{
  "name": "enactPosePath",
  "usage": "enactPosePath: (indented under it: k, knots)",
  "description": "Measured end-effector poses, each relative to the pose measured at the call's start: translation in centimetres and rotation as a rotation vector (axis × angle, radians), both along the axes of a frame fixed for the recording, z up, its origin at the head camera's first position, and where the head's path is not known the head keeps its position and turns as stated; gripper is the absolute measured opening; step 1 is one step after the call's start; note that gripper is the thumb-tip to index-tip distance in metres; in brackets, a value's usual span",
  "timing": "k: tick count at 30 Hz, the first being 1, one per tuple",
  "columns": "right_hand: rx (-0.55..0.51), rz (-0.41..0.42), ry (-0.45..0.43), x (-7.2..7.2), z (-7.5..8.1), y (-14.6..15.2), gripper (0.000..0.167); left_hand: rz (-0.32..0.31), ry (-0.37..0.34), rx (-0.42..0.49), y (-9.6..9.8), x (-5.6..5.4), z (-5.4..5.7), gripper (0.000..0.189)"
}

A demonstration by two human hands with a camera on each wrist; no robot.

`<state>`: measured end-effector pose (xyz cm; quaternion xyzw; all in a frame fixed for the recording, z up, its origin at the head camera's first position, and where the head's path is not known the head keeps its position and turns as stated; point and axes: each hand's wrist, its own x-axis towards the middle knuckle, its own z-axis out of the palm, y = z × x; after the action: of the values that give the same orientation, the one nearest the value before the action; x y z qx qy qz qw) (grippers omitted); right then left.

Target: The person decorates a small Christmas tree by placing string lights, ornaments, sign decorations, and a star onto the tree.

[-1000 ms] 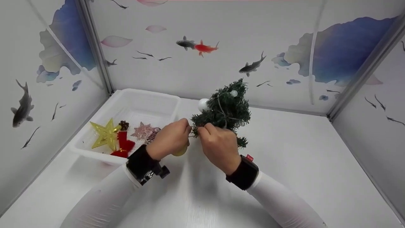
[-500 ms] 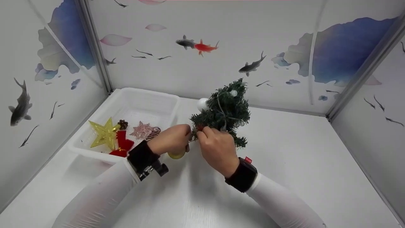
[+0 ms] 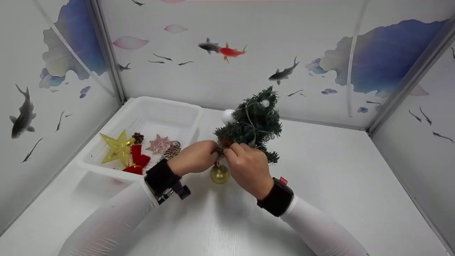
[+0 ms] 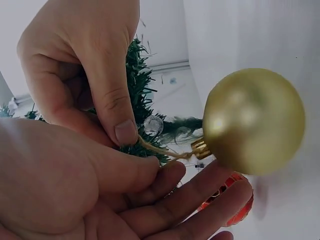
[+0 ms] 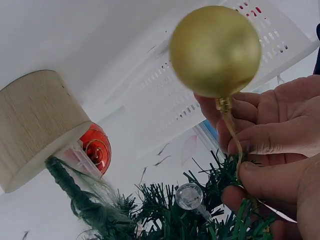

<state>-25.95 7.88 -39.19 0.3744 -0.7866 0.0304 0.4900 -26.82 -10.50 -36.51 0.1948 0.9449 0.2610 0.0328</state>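
White basket [image 3: 170,110], yellow star [image 3: 117,149] and pinecone [image 3: 138,138] inside, bauble [image 3: 219,174] outside

Beyond the fingers [image 3: 235,150], passage is barred by the tree [image 3: 261,122]. Farther right, room is offered over the counter [image 3: 330,170].

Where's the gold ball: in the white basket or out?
Out. In the head view the gold ball hangs outside the white basket; in the left wrist view, the right hand pinches its cord.

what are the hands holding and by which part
The right hand holds a gold ball by its string; for the left hand, I can't tell.
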Motion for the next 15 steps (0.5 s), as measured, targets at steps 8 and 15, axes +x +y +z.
enactPosePath:
  k: [8,15]
  knots:
    - [-0.01,0.031,-0.019,0.4,0.0,0.5,0.021,0.003,-0.033,0.022,-0.2,0.2,0.2,0.022]
    - [-0.064,0.168,-0.029,1.0,0.8,1.9,0.011,0.058,-0.028,-0.018,-0.6,0.6,0.6,0.01]
